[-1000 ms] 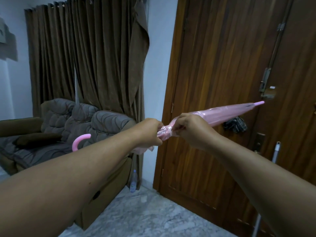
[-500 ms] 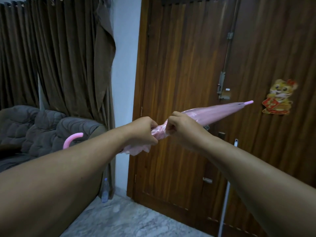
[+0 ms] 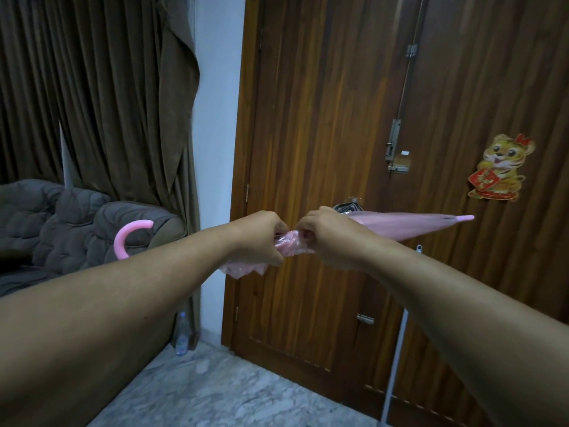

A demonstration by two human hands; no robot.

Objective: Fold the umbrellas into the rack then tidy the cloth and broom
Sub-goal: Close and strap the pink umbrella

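A closed pink umbrella (image 3: pixel 403 224) is held level at chest height, its tip pointing right toward the door and its curved handle (image 3: pixel 127 237) sticking out to the left. My left hand (image 3: pixel 261 237) is shut on the bunched canopy near its loose lower edge. My right hand (image 3: pixel 331 238) grips the canopy just beside it, fingers pinching the folds. A white pole (image 3: pixel 397 359), perhaps the broom's, leans against the door below my right forearm. A dark checked cloth (image 3: pixel 348 207) hangs on the door, mostly hidden behind my right hand. No rack is visible.
A wooden double door (image 3: pixel 323 118) with a bolt and a tiger sticker (image 3: pixel 498 167) fills the right. Brown curtains (image 3: pixel 107 87) and a grey sofa (image 3: pixel 70 223) stand on the left. A plastic bottle (image 3: pixel 182 334) sits on the marble floor (image 3: pixel 234 392) by the wall.
The view has swung right, off the sofa and onto the door. The umbrella has levelled from tip-up to nearly horizontal. Both hands keep their grip on the canopy.
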